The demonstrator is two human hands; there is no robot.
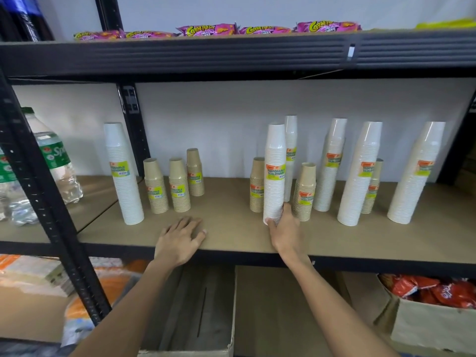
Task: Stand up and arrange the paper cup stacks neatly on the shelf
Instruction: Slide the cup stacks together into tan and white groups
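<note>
1. A tall white cup stack [274, 173] is standing upright near the middle of the brown shelf board [231, 235], close to the front edge, with a green-and-orange label facing outward.
2. The right hand [284, 229] is gripping this stack at its base, thumb in front and fingers curling round the right side, forearm reaching up from below.
3. The left hand [180, 239] is lying flat on the board, palm down, fingers spread loosely, holding nothing.
4. Short brown cup stacks [305, 191] are standing just beside the held stack on both sides.
5. More tall white stacks [359, 173] are standing upright to the right; another tall stack [123, 173] and three short brown ones [179, 185] are standing to the left.
6. Pink snack packets [206, 29] are lying on the shelf above.
</note>
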